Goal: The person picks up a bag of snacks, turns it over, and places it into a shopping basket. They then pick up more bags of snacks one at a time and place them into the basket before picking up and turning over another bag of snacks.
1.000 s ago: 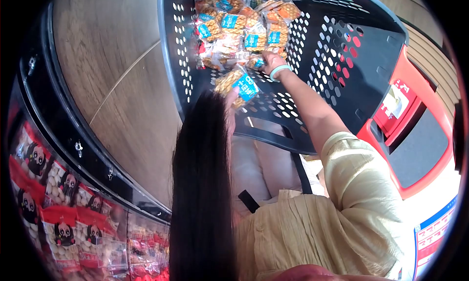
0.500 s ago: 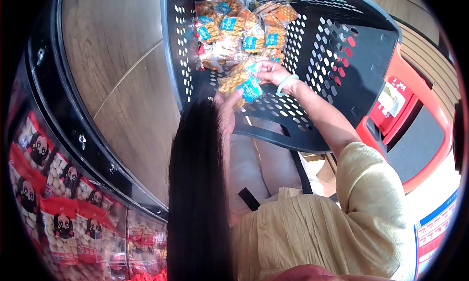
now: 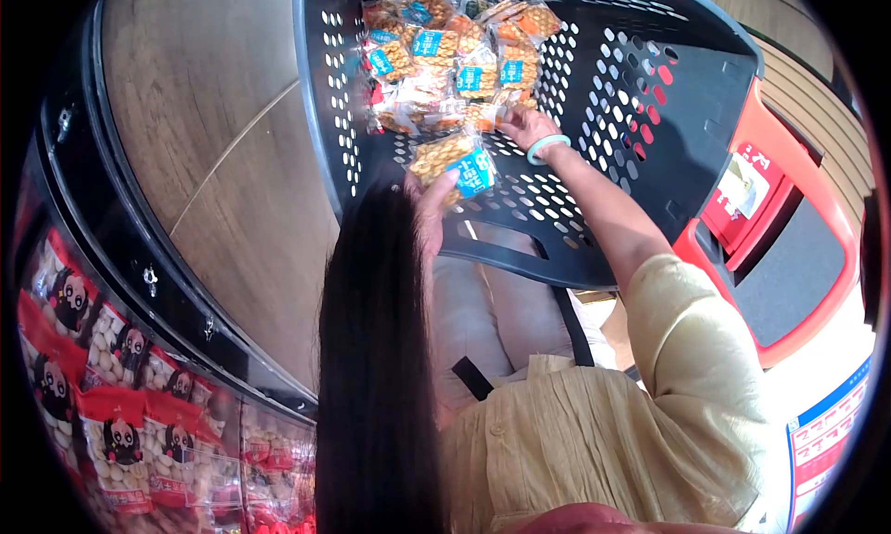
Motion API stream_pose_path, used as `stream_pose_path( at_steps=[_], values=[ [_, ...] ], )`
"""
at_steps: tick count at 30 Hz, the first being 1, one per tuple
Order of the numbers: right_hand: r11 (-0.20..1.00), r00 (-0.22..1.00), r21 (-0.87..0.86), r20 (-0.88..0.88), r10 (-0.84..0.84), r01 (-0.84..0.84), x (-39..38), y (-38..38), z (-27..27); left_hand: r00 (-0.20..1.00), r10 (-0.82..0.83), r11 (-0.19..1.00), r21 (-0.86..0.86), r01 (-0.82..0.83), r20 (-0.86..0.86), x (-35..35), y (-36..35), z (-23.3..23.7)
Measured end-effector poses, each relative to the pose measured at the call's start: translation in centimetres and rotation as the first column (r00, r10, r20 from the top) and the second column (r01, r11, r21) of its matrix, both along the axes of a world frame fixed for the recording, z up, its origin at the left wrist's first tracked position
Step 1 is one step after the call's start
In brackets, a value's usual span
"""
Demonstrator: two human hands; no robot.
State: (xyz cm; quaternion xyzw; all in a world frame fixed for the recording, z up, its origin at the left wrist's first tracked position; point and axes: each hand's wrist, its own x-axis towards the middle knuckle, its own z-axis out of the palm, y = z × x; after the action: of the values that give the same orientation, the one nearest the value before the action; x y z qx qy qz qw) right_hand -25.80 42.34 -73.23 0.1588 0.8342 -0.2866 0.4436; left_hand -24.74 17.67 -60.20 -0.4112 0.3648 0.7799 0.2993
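My left hand (image 3: 430, 205), partly hidden by long dark hair, is closed on a clear snack packet (image 3: 445, 161) with a blue label. Golden, crispy-looking pieces show through its wrapper, and the thumb presses on the label. Farther into the dark basket (image 3: 640, 154), my right hand (image 3: 529, 126) has its fingers closed at the edge of another snack packet (image 3: 478, 116), at the near side of the pile. A pale bracelet (image 3: 548, 147) circles the right wrist. Several similar packets (image 3: 432, 47) lie heaped in the basket, many with blue labels.
At the right, a red-framed cart part (image 3: 807, 321) stands beside the basket. Lower left, red and clear bags (image 3: 121, 432) of white pieces fill a black-edged display (image 3: 148, 276). Wood-look flooring (image 3: 204, 107) lies left of the basket.
My right hand has left the packet in my left hand and moved up and slightly right to the pile. The left hand keeps its packet in nearly the same place.
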Motion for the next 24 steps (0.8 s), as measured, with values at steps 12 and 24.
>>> stream_pose_path(
  at_steps=[12,24],
  values=[
    [0.485,0.500,0.368,-0.062,0.864,-0.793,-1.0,1.0,-4.8,0.997,0.065,0.995,-0.071,-0.068,-0.039,0.5,0.4,-0.8],
    [0.184,0.184,0.388,-0.038,0.982,-0.903,-1.4,3.2,-5.6,0.997,0.060,0.996,0.065,-0.063,0.052,0.6,-0.3,-1.0]
  ],
)
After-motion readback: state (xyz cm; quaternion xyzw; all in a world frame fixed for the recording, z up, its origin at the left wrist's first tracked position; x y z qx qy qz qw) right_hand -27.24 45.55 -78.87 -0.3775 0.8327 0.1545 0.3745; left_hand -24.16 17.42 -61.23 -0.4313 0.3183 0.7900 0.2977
